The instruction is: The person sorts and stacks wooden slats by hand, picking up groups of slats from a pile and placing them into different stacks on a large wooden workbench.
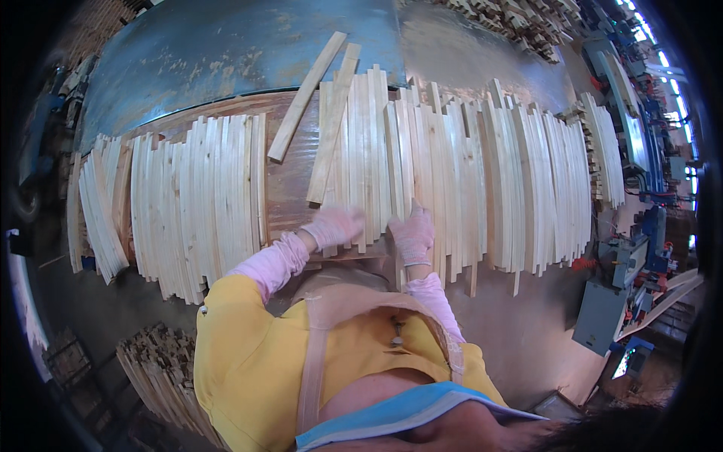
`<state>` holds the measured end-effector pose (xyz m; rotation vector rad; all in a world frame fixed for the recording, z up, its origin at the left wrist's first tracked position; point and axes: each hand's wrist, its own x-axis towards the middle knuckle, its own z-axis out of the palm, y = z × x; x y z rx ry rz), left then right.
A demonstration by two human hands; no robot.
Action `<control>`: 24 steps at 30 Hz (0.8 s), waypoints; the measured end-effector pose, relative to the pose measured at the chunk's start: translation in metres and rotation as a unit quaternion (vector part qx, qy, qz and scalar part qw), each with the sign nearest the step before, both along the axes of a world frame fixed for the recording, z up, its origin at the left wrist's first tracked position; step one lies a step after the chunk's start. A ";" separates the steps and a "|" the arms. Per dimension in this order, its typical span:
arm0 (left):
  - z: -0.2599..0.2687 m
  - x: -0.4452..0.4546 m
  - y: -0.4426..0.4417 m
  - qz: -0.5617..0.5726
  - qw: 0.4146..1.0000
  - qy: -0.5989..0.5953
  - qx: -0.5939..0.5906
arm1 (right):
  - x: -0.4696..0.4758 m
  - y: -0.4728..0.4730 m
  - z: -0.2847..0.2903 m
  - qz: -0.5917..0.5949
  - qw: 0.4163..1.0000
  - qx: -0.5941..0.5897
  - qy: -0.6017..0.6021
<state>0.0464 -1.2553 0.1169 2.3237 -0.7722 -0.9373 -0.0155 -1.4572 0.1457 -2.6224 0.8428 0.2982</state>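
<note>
My left hand, in a pale pink knit glove, is blurred over the lower ends of a row of pale wooden strips. Whether it holds any of them is unclear. My right hand, gloved alike, rests on neighbouring strips, thumb and forefinger on either side of them. From here I cannot tell if it grips one. One loose strip lies slantwise across the row's left part. Another strip slants over the gap further left, its far end on a worn blue tabletop.
Left of the brown wooden board lies another row of strips. More strips extend to the right. Stacked wood stands at the far right, and a bundle at lower left. Blue-grey machinery stands on the right.
</note>
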 end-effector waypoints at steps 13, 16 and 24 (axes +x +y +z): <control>-0.062 0.154 0.032 0.330 0.893 -0.301 0.052 | -0.016 -0.013 -0.047 0.102 0.978 -0.118 -0.139; -0.041 0.194 0.047 0.334 0.882 -0.323 0.073 | -0.020 -0.016 -0.050 0.109 0.979 -0.113 -0.128; -0.030 0.243 0.063 0.357 0.903 -0.186 0.151 | -0.028 -0.012 -0.061 0.108 0.979 -0.107 -0.135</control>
